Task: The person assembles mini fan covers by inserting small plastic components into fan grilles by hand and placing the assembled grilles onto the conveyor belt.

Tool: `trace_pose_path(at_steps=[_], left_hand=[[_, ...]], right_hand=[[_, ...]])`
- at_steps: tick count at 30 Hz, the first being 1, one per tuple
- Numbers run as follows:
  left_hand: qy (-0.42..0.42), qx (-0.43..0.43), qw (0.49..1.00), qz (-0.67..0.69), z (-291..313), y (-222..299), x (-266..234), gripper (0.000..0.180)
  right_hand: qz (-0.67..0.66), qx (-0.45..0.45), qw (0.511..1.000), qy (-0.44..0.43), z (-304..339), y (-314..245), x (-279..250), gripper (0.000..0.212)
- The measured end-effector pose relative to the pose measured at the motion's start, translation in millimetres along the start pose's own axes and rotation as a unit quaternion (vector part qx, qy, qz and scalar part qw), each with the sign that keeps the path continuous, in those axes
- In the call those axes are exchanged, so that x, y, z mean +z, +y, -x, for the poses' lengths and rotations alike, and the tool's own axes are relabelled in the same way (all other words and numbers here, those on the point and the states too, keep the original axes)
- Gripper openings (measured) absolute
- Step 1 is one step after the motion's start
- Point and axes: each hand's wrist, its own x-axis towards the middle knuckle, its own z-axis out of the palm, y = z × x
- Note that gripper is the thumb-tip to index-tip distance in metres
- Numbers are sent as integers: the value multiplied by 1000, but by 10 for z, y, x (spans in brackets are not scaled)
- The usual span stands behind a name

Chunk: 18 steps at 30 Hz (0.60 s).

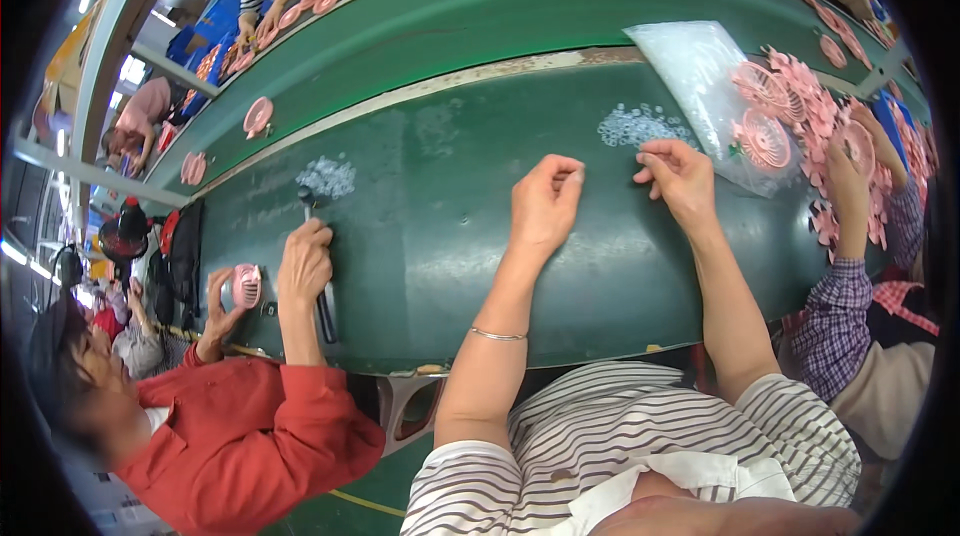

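Note:
My left hand is held above the green work surface, fingers curled in and thumb pressed against them. Whatever it may hold is hidden. To its right, my right hand is just at the near side of a pile of small clear rings. Its fingers bend toward the thumb as in a loose pinch, and anything between them is too small to make out. A clear plastic bag lies right behind and beside this hand, with pink slotted round covers resting on its near end.
At left, a red-sleeved co-worker holds a hammer and a pink round part near another pile of clear pieces. At right, a checked-sleeved co-worker handles pink parts. A green conveyor belt runs behind, carrying pink parts.

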Motion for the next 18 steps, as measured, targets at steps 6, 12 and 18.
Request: trace_pose_path(at_steps=[6, 12, 18], left_hand=[[3, 26, 999, -33, 61, 95, -25, 13], [4, 42, 998, -50, 68, 62, -15, 13], [-20, 74, 992, -102, 82, 124, 39, 11]], right_hand=[[50, -14, 998, -38, 109, -56, 99, 13], [41, 27, 996, -79, 188, -19, 220, 12], [32, 18, 994, -103, 226, -40, 246, 10]])
